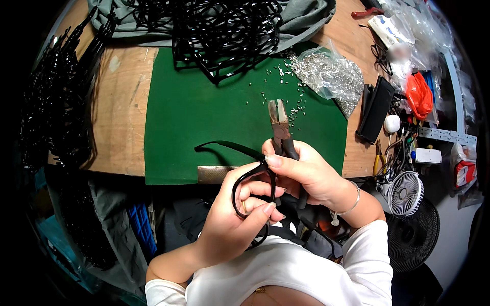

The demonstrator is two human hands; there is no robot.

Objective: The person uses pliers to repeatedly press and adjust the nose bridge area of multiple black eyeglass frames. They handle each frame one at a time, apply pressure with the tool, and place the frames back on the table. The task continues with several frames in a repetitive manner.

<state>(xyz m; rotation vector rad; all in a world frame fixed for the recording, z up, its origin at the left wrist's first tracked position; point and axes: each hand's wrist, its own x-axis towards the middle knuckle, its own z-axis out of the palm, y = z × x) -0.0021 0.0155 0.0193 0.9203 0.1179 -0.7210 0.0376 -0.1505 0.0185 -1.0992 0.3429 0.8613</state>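
My left hand (238,209) grips a black glasses frame (234,191) by its rim, with one temple arm (229,146) sticking up and to the left. Pliers (280,127) with dark handles are in my right hand (309,176), jaws pointing away from me and slightly apart. The thumb of that hand lies at the frame's hinge. A clear bag of small silver pieces (326,76) rests at the green mat's (178,112) upper right, with loose pieces scattered beside it. A metal strip (212,174) lies at the mat's near edge.
Piles of black frames (224,35) sit on grey cloth at the back and at the left (56,97) of the wooden table (117,107). On the right are a black case (375,109), a red bag (419,96), cables, yellow-handled pliers (378,157) and two fans (405,194).
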